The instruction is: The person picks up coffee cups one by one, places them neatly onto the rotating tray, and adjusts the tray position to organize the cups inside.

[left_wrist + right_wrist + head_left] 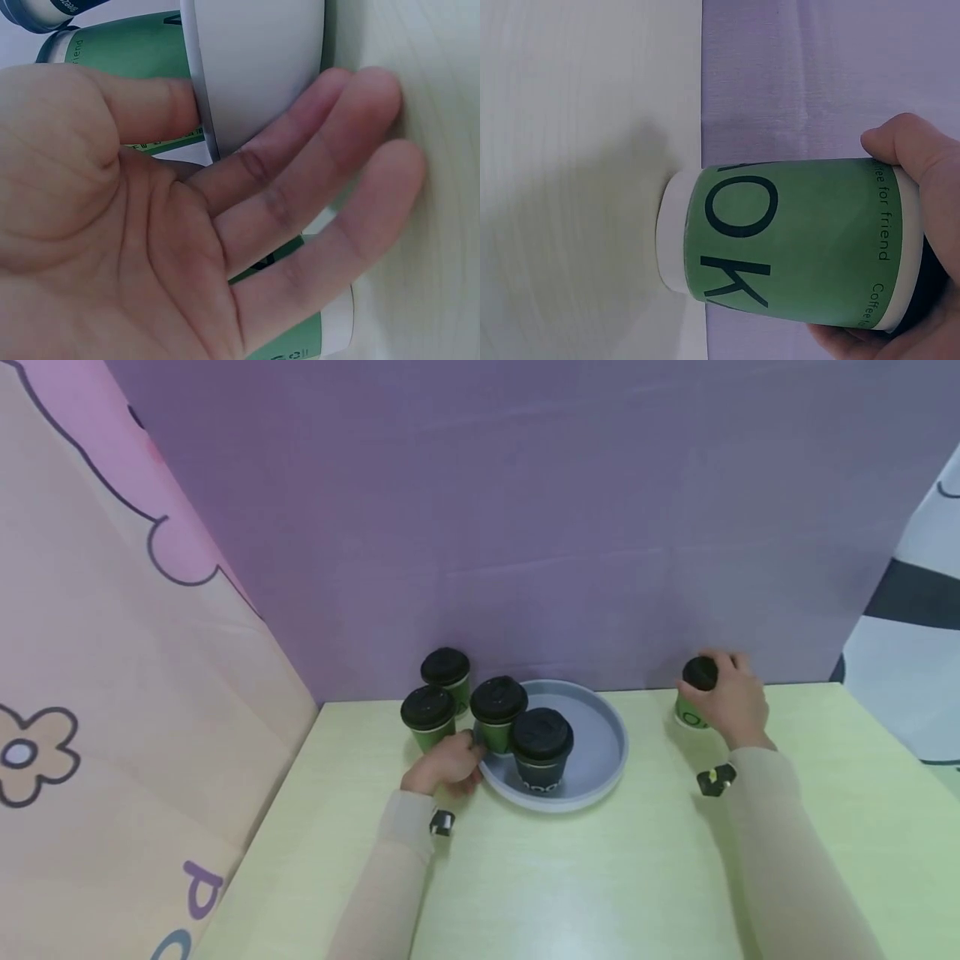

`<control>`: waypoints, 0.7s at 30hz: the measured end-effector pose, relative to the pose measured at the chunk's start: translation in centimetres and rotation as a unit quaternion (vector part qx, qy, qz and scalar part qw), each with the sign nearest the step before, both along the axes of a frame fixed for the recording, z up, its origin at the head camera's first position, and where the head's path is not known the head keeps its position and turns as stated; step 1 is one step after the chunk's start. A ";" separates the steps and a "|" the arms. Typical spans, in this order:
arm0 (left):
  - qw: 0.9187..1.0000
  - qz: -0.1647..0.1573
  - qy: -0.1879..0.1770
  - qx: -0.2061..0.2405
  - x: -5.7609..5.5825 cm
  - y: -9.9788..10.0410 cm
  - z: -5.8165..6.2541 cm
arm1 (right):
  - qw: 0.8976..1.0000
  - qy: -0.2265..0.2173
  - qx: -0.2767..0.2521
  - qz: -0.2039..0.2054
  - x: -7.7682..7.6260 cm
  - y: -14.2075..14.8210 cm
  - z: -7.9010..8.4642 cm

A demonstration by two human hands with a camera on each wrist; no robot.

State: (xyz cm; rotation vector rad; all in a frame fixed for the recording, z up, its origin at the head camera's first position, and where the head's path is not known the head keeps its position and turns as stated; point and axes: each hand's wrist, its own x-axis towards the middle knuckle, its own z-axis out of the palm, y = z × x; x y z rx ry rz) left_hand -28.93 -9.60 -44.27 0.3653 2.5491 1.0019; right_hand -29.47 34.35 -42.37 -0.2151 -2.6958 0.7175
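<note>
Nearest on the pale table (555, 885), my left hand (447, 764) pinches the near-left rim of the grey tray (609, 768), thumb over the edge and a finger against the outer wall; I judge that this steadies it. On the tray stands a dark cup (542, 764), upright, with a green cup (495, 731) just beyond it to the left; bunched left, they probably weigh on the side I hold.

Left of the tray, 2 more lidded cups stand close together, the nearer cup (429, 718) beside my hand, the farther cup (446, 670) behind it.

Well to the right, near the table's far edge, my right hand (733, 697) grips the held cup (686, 706) from above around its lid end, likely for an upright hold. I can't tell whether its base bears full weight. Beyond hangs purple cloth (525, 527).
</note>
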 end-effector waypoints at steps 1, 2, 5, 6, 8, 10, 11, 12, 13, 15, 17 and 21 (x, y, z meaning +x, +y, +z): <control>1.000 0.001 0.000 0.000 0.0 0.0 0.0 | 1.000 0.001 -0.003 -0.001 0.0 0.0 0.0; 1.000 0.001 0.000 -0.001 0.0 0.0 0.0 | 1.000 0.001 -0.006 -0.003 0.0 0.0 0.0; 1.000 0.000 0.002 -0.003 0.0 0.0 0.0 | 1.000 0.006 -0.012 -0.008 0.3 0.0 -0.2; 1.000 -0.001 0.003 -0.003 0.0 0.0 0.0 | 1.000 0.009 -0.014 -0.011 0.4 0.0 -0.2; 1.000 -0.003 0.002 -0.001 0.0 0.1 0.0 | 1.000 0.018 -0.016 -0.016 0.7 0.0 -0.4; 1.000 -0.001 0.003 0.001 0.0 0.2 -0.1 | 0.999 0.027 -0.017 -0.020 0.9 0.0 -0.5; 1.000 0.000 0.003 0.001 0.0 0.2 -0.1 | 0.999 0.031 -0.017 -0.021 0.9 0.0 -0.6; 1.000 0.001 0.003 0.002 -0.1 0.2 -0.1 | 0.999 0.033 -0.016 -0.021 0.9 0.0 -0.6; 1.000 0.002 0.003 0.002 -0.1 0.2 -0.1 | 0.999 0.036 -0.015 -0.022 0.9 -0.1 -0.7; 1.000 0.003 0.004 0.002 -0.1 0.2 -0.1 | 0.999 0.037 -0.014 -0.022 0.9 -0.2 -0.7; 1.000 0.002 0.004 0.002 -0.1 0.2 -0.1 | 0.999 0.037 -0.008 -0.022 0.8 -0.4 -0.7; 1.000 0.005 0.002 0.010 -0.1 0.1 -0.1 | 0.999 0.042 -0.003 -0.021 0.8 -0.9 -0.8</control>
